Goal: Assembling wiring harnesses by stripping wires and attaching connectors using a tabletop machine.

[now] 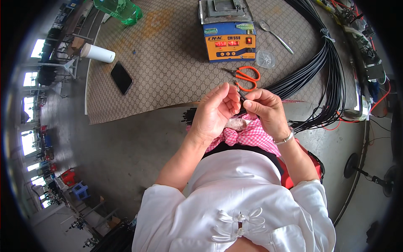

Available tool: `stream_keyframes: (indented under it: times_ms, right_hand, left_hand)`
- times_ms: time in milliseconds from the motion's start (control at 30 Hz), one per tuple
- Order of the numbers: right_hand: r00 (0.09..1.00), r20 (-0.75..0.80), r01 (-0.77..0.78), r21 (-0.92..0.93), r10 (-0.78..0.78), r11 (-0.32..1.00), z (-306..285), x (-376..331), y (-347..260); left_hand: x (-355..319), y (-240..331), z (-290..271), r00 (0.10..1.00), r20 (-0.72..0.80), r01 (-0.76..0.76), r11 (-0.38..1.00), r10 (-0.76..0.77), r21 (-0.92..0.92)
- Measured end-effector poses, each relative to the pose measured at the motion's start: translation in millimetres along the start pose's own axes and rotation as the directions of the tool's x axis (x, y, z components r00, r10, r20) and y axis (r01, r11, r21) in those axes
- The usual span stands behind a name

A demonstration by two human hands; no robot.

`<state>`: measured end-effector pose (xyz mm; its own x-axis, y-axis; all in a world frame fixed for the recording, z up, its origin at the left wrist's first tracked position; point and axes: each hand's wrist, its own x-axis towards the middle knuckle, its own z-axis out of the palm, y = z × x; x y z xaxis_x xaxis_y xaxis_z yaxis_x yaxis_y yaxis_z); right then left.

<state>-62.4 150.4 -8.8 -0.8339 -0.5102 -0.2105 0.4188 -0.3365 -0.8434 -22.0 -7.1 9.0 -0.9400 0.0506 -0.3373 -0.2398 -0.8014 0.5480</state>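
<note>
Two hands up near the table edge point(172, 106). Our R hand point(268, 108) pinches a blk cable point(242, 97) btwn thumb & fingers, centre of pic; our L hand point(212, 111) curls just beside it, can't tell if it grips the end too. From the cable: orange-handled scissors point(247, 77) close by at 12 o'clock, blue/yellow heater box point(230, 49) w/ lit display beyond, just shy of 12; cable bundle point(308, 75) at 2. Risks IMO: weak pinch = cable slips/twists; scissors this near = nicked knuckle; bundle snagging = tangle; box prob hot = burn if we overreach.
</note>
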Motion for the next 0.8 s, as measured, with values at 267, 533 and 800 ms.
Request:
stream_keyframes:
  times_ms: [267, 533, 800]
  right_hand:
    - [0.992, 0.082, -0.104, 0.055, 0.099, 0.993, -3.9, -1.7, -0.9]
    - [0.978, 0.117, -0.18, 0.077, 0.17, 0.981, -6.6, -0.3, -1.5]
    - [0.971, 0.138, -0.214, 0.126, 0.196, 0.969, -6.6, 0.7, -1.9]
  left_hand:
    - [2.0, 1.2, -0.4, 0.999, 0.038, 0.02, 1.0, -0.021, 0.013]
    - [4.6, 0.5, -6.8, 0.998, 0.045, 0.042, 0.999, -0.042, 0.019]
    - [3.9, 1.2, -5.5, 0.998, 0.056, 0.03, 0.999, -0.031, 0.023]
